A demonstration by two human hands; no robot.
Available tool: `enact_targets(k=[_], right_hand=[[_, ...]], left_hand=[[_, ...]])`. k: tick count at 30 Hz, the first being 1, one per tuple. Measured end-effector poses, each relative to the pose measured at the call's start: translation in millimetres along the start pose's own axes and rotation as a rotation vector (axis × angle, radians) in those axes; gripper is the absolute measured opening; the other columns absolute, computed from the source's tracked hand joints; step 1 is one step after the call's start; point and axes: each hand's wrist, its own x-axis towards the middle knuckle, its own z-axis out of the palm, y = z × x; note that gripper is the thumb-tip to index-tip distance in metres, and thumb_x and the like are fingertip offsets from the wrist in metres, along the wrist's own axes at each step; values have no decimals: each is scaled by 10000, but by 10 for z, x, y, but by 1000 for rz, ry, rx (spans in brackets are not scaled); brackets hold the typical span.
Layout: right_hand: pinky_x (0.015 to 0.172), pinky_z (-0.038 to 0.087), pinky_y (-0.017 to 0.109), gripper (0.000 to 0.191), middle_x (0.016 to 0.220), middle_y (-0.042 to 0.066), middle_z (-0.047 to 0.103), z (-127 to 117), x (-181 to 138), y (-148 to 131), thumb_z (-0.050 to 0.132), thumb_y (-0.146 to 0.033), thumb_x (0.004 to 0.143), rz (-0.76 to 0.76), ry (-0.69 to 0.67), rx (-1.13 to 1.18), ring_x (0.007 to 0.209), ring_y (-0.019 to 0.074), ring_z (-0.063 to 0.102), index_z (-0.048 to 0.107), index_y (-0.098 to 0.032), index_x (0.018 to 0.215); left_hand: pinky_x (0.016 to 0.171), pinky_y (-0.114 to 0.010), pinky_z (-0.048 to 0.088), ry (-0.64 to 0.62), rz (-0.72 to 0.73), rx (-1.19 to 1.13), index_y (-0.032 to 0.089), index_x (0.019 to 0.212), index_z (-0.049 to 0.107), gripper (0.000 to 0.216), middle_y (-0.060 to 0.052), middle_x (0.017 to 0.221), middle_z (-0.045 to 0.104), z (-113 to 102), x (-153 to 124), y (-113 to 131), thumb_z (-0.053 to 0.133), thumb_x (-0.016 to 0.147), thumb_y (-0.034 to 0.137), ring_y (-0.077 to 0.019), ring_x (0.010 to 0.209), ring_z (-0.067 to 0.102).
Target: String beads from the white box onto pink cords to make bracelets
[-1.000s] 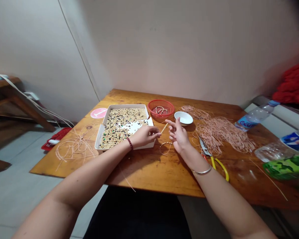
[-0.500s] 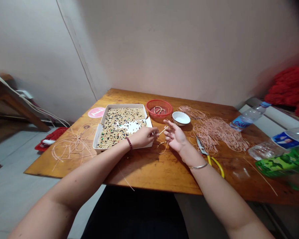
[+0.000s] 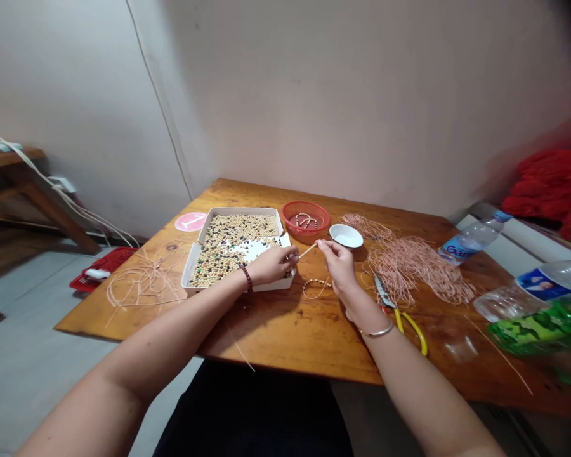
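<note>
A string of small pale beads (image 3: 307, 251) stretches between my two hands, above the table beside the box. My left hand (image 3: 276, 263) pinches its left end at the right rim of the white box (image 3: 288, 242), which is full of tan, black and a few green beads. My right hand (image 3: 337, 261) is closed on the other end, thumb against forefinger. Below the hands, a curved beaded strand (image 3: 316, 282) with loose cord lies on the wood; whether it joins the held string is hidden behind my right hand.
Behind my hands stand a red basket (image 3: 306, 216) with beaded strands and a white bowl (image 3: 346, 236). To the right lie a pile of pink cord (image 3: 416, 266), yellow-handled scissors (image 3: 400, 314) and several bottles (image 3: 473, 238). More cord (image 3: 147, 279) lies left of the box.
My right hand has turned and closed its previously spread fingers onto the bead string, which is now drawn straight. The view has shifted slightly.
</note>
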Motion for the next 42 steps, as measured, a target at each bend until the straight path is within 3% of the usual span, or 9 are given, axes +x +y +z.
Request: enact_targets(k=[7,14,19,22,24,27,31,37,42], right_hand=[[681,441,281,214,724,37,675,-23,42,77,702,-362,652,-53,48,-30,694,147,573,682,-154,698],[606,392,257,167,607,-4,589,18,-7,54,672,-324,642,-46,95,-77,604,130,492,628,-167,605],[612,385,256,160,593,-13,571,14,1,55,660,-316,633,-10,126,-41,605,129,474,615,-168,594],[607,379,249,168,597,-20,564,2,18,80,663,-318,628,6,117,-21,603,118,464,604,-165,589],[535,342,227,190,597,-31,540,-5,23,89,673,-344,628,42,88,-4,548,94,419,611,-165,621],[407,190,201,316,612,-53,480,-21,29,63,619,-475,685,161,0,107,433,50,277,650,-175,780],[370,72,202,442,649,-57,446,-68,67,-13,519,-585,729,312,-110,295,387,27,180,649,-191,881],[361,88,198,229,618,-72,424,-117,92,-76,633,-375,703,449,-200,350,383,23,181,640,-224,875],[347,97,199,174,605,-63,439,-144,88,-123,588,-312,743,539,-216,413,379,28,173,646,-223,881]], left_hand=[[597,-230,362,9,6,12,166,829,614,261,-23,734,640,8,-21,10,455,899,361,-127,634,532],[620,-224,396,-34,7,22,178,852,676,212,-27,781,689,7,-41,52,590,830,371,-126,662,578],[664,-256,403,96,45,304,204,886,684,266,-54,840,684,6,-79,105,490,896,386,-166,769,600],[687,-274,406,108,76,425,198,893,691,329,-82,874,682,9,-102,140,413,929,371,-188,833,601],[678,-273,403,97,67,425,198,881,695,332,-82,863,684,7,-105,144,409,928,362,-186,820,600],[655,-259,395,94,1,311,201,859,702,329,-67,820,689,-5,-75,113,433,915,383,-169,755,595],[631,-241,386,34,-65,128,191,847,708,316,-37,752,687,-21,-8,45,489,880,416,-142,658,573],[661,-254,389,87,58,285,210,867,697,282,-48,804,677,-6,-13,58,458,899,356,-155,728,565],[661,-281,381,124,111,459,194,828,669,237,-66,811,653,7,-46,147,446,882,255,-190,796,541]])
